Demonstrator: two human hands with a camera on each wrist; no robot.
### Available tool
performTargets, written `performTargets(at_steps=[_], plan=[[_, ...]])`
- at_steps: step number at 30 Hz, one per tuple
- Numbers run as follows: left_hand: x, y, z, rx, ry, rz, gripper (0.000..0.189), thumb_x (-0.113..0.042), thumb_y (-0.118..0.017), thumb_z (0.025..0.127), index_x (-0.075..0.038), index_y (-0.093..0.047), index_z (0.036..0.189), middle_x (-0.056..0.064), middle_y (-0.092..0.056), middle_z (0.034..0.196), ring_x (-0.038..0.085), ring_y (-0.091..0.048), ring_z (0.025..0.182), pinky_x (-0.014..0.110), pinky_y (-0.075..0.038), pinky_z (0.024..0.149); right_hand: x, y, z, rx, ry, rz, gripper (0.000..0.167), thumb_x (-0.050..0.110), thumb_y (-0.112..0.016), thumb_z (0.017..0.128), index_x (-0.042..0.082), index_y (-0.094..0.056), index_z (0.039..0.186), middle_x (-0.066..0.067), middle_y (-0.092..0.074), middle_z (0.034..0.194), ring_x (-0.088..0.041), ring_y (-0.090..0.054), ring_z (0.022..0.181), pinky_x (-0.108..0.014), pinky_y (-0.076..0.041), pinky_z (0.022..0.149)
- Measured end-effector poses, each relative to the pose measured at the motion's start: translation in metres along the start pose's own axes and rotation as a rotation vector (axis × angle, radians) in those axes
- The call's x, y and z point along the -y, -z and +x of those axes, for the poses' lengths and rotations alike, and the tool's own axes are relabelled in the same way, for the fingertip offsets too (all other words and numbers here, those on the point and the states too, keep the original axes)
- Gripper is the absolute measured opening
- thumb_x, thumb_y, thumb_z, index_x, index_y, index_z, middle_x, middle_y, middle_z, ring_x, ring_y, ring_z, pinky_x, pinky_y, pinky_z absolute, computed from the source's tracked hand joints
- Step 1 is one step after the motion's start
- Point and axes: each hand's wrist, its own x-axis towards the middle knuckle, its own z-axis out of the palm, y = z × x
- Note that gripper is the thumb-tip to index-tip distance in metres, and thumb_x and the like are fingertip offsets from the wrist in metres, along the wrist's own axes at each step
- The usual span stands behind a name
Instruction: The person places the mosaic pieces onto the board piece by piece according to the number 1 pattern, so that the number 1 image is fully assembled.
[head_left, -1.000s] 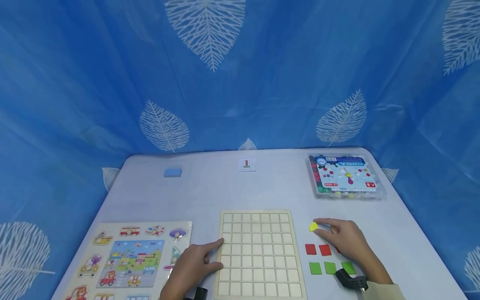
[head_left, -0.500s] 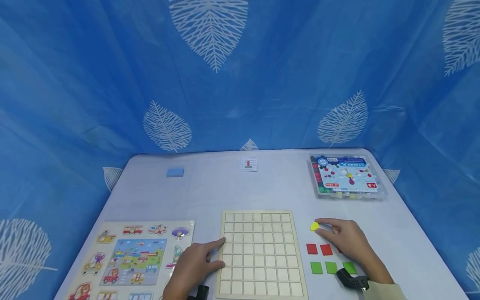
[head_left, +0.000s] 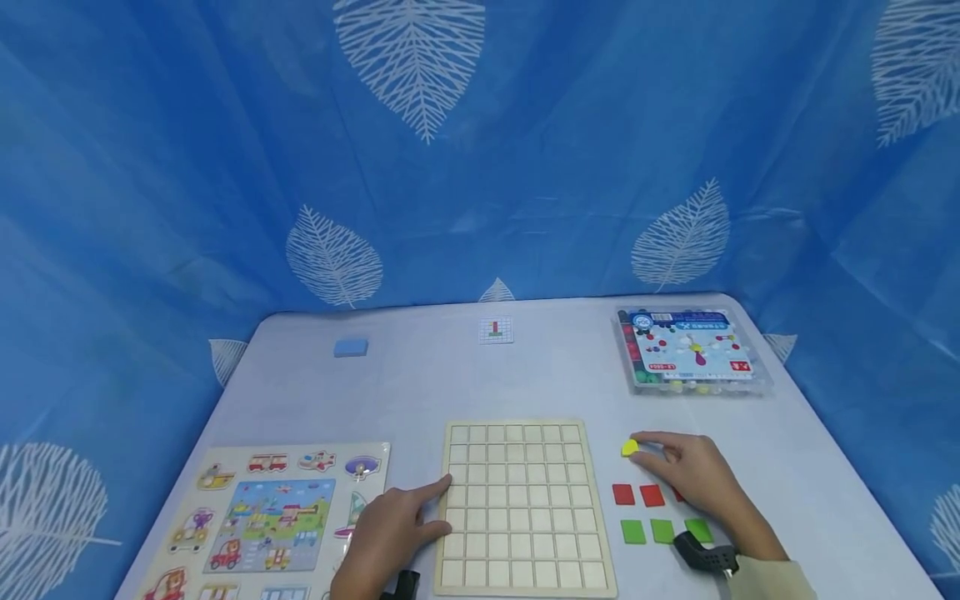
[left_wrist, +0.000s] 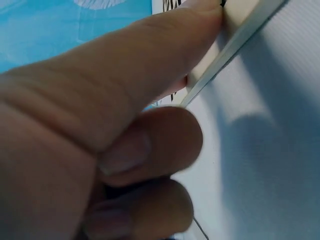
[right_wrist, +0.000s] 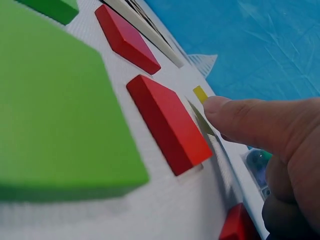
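In the head view, a wooden grid board (head_left: 517, 497) lies flat at the front middle of the table. My left hand (head_left: 390, 529) is at its left edge, index finger and thumb extended with their tips apart along the rim. The left wrist view shows the thumb (left_wrist: 145, 55) against the board's side and other fingers bent below it. To the right of the board, my right hand (head_left: 693, 471) pinches a small yellow tile (head_left: 628, 448) between thumb and index finger. Red tiles (head_left: 623, 494) and green tiles (head_left: 633, 532) lie in rows just in front, partly under this hand.
A picture puzzle board (head_left: 360, 445) lies at the left. Farther back are a blue block (head_left: 350, 347), a small pattern card (head_left: 496, 330) and a clear plastic box (head_left: 693, 350) of coloured parts. Blue cloth (head_left: 480, 167) with white leaves hangs behind the table.
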Motion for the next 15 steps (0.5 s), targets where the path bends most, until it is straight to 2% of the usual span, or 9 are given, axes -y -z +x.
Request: performTargets(at_steps=[4, 8, 15], plan=[[0.002, -0.001, -0.001, 0.006, -0.005, -0.011, 0.062, -0.039, -0.083, 0.083, -0.022, -0.067, 0.139, -0.01, -0.041, 0.052, 0.007, -0.033, 0.048, 0.027, -0.029, 0.047, 0.003, 0.0, -0.001, -0.014, 0.027, 0.0, 0.048, 0.044, -0.08, 0.088, 0.016, -0.075, 0.126, -0.001, -0.043, 0.053, -0.019, -0.044, 0.048, -0.025, -0.031, 0.048], [0.002, -0.001, 0.0, 0.0, -0.01, -0.011, 0.061, -0.038, -0.083, 0.083, -0.022, -0.067, 0.14, -0.01, -0.043, 0.052, 0.007, -0.035, 0.048, 0.027, -0.03, 0.047, 0.008, 0.002, -0.002, -0.058, 0.097, 0.007, 0.044, 0.043, -0.079, 0.089, 0.018, -0.076, 0.125, 0.001, -0.041, 0.052, -0.018, -0.042, 0.046, -0.025, -0.03, 0.046], [0.0, -0.002, -0.001, -0.001, 0.003, -0.003, 0.06, -0.038, -0.082, 0.084, -0.022, -0.066, 0.14, -0.009, -0.044, 0.054, 0.008, -0.037, 0.05, 0.028, -0.031, 0.049, 0.031, 0.001, -0.005, -0.107, 0.212, 0.06, 0.041, 0.045, -0.079, 0.089, 0.02, -0.077, 0.121, 0.005, -0.036, 0.053, -0.014, -0.036, 0.046, -0.026, -0.028, 0.046]])
